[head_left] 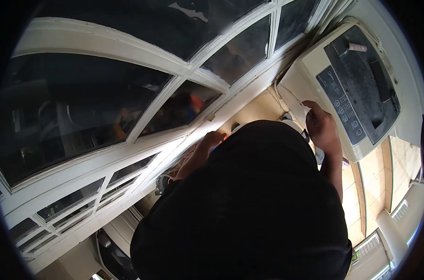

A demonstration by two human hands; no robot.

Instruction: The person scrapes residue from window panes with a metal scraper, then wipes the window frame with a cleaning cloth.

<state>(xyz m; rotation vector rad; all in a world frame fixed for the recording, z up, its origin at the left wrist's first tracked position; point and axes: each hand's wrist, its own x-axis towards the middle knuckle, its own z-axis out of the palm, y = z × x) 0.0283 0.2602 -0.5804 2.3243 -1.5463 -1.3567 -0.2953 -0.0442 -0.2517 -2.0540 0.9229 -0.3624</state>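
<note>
My left hand is low beside the white window frame, its fingers curled. Bits of red and blue show beside it, but my body hides most of what is there. My right hand is by the front corner of a washing machine, with fingers bent in a pinch. A small pale edge shows at those fingertips, too little to name. My dark-clothed body covers the middle of the view.
On the washing machine's dark lid lie a pale pinkish roll-shaped handle and a dark block. Dark glass panes fill the left side. A tan floor runs between frame and machine. A car stands at lower left.
</note>
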